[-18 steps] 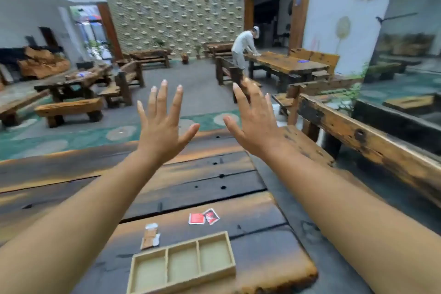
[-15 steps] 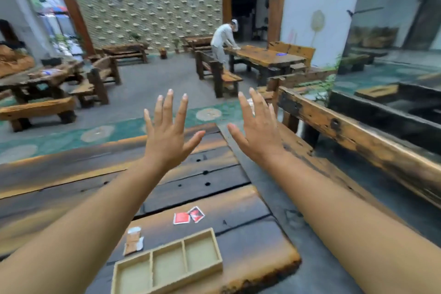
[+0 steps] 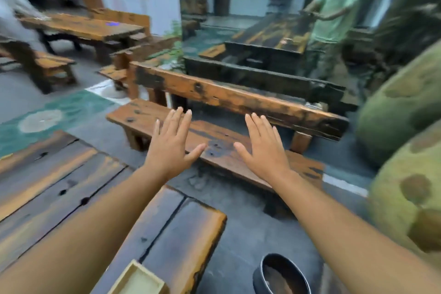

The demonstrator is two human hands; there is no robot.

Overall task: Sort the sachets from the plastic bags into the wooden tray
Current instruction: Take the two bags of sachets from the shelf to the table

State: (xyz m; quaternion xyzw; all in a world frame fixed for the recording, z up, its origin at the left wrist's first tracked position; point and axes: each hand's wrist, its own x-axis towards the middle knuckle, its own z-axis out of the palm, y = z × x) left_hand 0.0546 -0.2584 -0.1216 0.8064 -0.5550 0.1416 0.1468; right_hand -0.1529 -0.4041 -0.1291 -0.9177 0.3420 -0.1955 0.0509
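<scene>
Wooden tray (image 3: 140, 280) at bottom edge — left hand (image 3: 170, 148), right hand (image 3: 263, 150) spread, holding nothing.

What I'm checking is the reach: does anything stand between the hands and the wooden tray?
Nothing visible does. The left hand and right hand hover open, and only bare table and floor lie between them and the wooden tray, cut by the bottom edge. No sachets are in view.

Bare forearms, bare left hand (image 3: 170, 150) and right hand (image 3: 263, 151), short-trimmed fingernails.
</scene>
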